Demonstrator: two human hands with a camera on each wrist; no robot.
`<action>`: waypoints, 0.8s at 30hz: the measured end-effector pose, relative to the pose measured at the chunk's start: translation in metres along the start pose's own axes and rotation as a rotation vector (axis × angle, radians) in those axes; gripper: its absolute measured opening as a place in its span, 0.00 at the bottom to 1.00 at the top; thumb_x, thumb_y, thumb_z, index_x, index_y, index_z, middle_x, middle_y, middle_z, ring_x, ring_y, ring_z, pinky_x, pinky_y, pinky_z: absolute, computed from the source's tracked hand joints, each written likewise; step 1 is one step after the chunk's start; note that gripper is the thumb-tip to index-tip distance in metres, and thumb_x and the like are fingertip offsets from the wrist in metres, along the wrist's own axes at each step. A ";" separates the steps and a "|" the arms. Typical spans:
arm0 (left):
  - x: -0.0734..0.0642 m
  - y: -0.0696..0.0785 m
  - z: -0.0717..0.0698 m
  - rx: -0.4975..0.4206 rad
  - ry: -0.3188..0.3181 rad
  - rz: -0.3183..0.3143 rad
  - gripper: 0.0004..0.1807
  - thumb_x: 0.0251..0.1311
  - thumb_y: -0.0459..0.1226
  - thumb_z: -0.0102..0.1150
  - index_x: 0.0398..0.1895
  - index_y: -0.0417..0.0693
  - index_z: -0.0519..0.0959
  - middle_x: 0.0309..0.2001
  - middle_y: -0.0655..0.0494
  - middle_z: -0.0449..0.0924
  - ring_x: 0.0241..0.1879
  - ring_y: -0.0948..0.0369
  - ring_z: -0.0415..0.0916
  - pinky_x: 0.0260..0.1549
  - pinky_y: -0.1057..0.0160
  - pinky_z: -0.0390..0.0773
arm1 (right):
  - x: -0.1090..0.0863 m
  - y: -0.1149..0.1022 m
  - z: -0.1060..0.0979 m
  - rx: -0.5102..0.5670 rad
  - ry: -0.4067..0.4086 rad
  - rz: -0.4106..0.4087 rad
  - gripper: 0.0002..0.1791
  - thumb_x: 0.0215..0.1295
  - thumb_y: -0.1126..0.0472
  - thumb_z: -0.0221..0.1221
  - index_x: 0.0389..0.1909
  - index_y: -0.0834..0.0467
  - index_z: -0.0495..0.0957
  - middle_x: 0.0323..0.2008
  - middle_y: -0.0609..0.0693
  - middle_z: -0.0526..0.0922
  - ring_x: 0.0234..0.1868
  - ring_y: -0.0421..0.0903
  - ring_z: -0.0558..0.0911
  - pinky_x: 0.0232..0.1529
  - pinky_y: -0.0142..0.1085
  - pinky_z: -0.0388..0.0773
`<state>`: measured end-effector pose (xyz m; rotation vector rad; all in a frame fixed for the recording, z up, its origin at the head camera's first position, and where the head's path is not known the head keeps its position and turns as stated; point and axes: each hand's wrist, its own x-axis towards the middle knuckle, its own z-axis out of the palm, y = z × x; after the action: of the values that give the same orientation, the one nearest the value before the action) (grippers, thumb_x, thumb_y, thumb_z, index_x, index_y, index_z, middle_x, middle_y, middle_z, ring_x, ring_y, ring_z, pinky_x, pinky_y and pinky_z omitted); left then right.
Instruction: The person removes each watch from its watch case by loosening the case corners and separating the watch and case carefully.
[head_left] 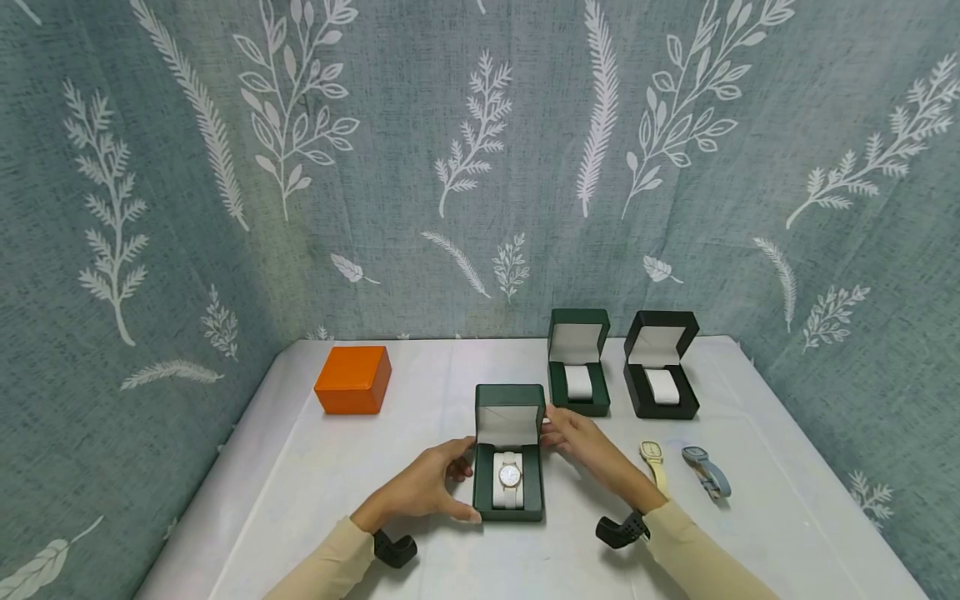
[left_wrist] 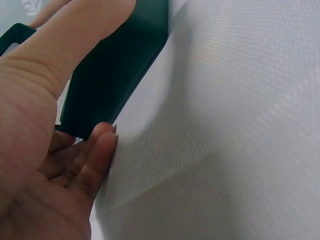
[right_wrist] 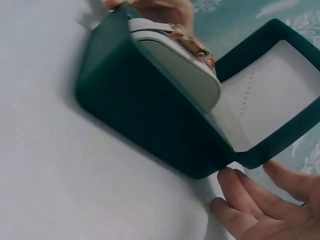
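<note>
A green watch box (head_left: pixel 512 513) stands in front of me with its lid raised. Inside, a white-strapped watch (head_left: pixel 509 476) with a round face is wrapped around the cushion. My left hand (head_left: pixel 429 482) grips the box's left side, the thumb near the front corner and the fingers bent toward the back corner. At the right rear, my right hand (head_left: pixel 588 450) touches the box near the hinge and raised lid with extended fingers. In the right wrist view the watch's rose-gold clasp (right_wrist: pixel 192 46) shows over the box wall. My right thumb cannot be made out clearly.
Behind, to the right, stand another open green box (head_left: pixel 579 409) and an open black box (head_left: pixel 663 410), each with a white cushion. A yellow watch (head_left: pixel 654 461) and a blue watch (head_left: pixel 707 472) lie on the white table (head_left: pixel 285 517). An orange box (head_left: pixel 352 381) sits back left.
</note>
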<state>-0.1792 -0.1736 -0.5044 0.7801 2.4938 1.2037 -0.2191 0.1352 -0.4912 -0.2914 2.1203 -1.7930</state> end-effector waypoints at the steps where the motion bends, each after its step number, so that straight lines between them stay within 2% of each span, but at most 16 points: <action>1: 0.000 0.000 0.000 0.001 -0.001 -0.001 0.63 0.42 0.49 0.86 0.78 0.35 0.59 0.46 0.57 0.79 0.46 0.61 0.77 0.51 0.65 0.79 | -0.002 0.001 -0.001 -0.015 -0.004 -0.015 0.39 0.79 0.37 0.49 0.71 0.67 0.67 0.60 0.61 0.79 0.59 0.54 0.80 0.68 0.51 0.70; 6: 0.000 0.000 0.000 0.002 -0.003 -0.010 0.64 0.42 0.49 0.86 0.78 0.35 0.58 0.46 0.57 0.78 0.46 0.62 0.77 0.51 0.64 0.79 | -0.011 0.006 -0.003 -0.115 -0.015 -0.036 0.30 0.75 0.43 0.59 0.65 0.62 0.74 0.54 0.53 0.84 0.53 0.51 0.84 0.61 0.46 0.77; 11: 0.000 -0.002 0.001 0.009 -0.004 -0.006 0.64 0.43 0.50 0.85 0.78 0.34 0.57 0.46 0.59 0.78 0.46 0.63 0.76 0.52 0.64 0.79 | -0.019 0.009 0.000 -0.093 -0.038 -0.068 0.26 0.72 0.49 0.65 0.59 0.64 0.77 0.50 0.55 0.85 0.50 0.53 0.85 0.53 0.43 0.83; 14: 0.000 -0.003 0.001 0.006 -0.006 -0.005 0.64 0.43 0.50 0.85 0.78 0.34 0.57 0.46 0.59 0.78 0.46 0.64 0.76 0.53 0.64 0.78 | -0.024 0.012 0.002 -0.125 -0.046 -0.081 0.24 0.70 0.49 0.67 0.57 0.62 0.79 0.49 0.53 0.85 0.48 0.51 0.85 0.49 0.39 0.84; 19: -0.001 -0.002 0.001 0.005 -0.007 -0.004 0.65 0.43 0.50 0.85 0.79 0.35 0.56 0.46 0.59 0.78 0.46 0.63 0.76 0.53 0.64 0.78 | -0.030 0.016 0.004 -0.217 -0.057 -0.105 0.26 0.67 0.48 0.70 0.60 0.56 0.80 0.52 0.50 0.84 0.48 0.47 0.84 0.46 0.36 0.82; 24: -0.001 -0.003 0.001 0.013 -0.005 0.001 0.65 0.43 0.51 0.85 0.79 0.35 0.56 0.47 0.59 0.78 0.46 0.63 0.77 0.53 0.64 0.78 | -0.036 0.017 0.009 -0.247 -0.057 -0.144 0.30 0.63 0.51 0.73 0.65 0.55 0.78 0.54 0.53 0.83 0.46 0.46 0.84 0.44 0.35 0.82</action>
<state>-0.1792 -0.1749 -0.5068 0.7868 2.4997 1.1858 -0.1812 0.1439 -0.5048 -0.5637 2.3332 -1.5730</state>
